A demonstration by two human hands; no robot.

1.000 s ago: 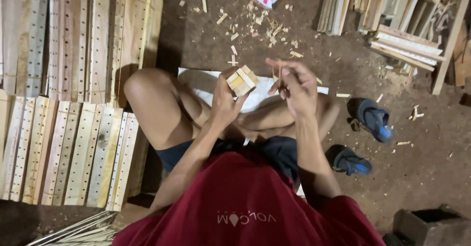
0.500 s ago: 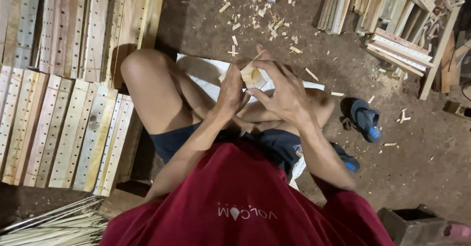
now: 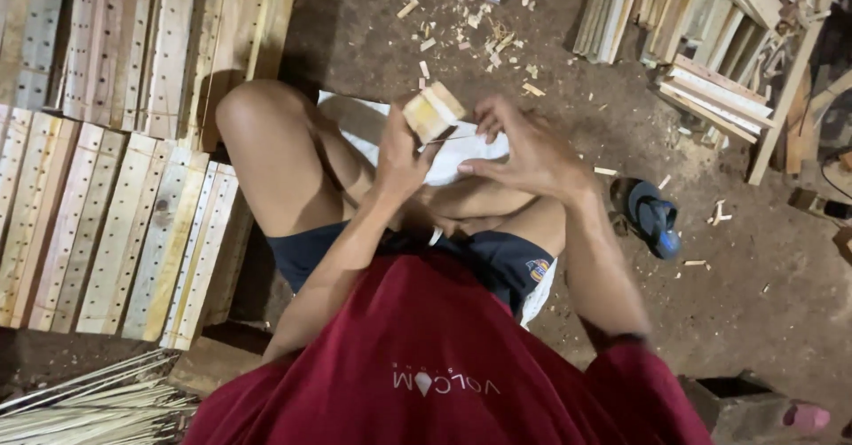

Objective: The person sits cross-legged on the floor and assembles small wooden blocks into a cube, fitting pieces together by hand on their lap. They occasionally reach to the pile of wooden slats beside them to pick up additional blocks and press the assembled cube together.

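I sit cross-legged on a white sheet (image 3: 461, 157) spread on the dirt floor. My left hand (image 3: 401, 157) grips a small stack of short wooden pieces (image 3: 431, 112), held up in front of my knees. My right hand (image 3: 524, 148) is just to the right of the stack, fingertips pinched on a thin stick (image 3: 457, 139) that reaches toward the wood. The lower parts of both hands hide part of the stick.
Long drilled wooden slats (image 3: 115, 223) lie stacked on my left, more slats (image 3: 133, 37) behind them. A pile of wood strips (image 3: 710, 37) sits at the upper right. Wood chips (image 3: 470, 19) litter the floor. A blue sandal (image 3: 655, 219) lies right of my knee. Thin sticks (image 3: 80, 405) bundle at lower left.
My hands came together over the wooden stack, then the right hand drew slightly right with the thin stick. The view shifted a little closer and lower.
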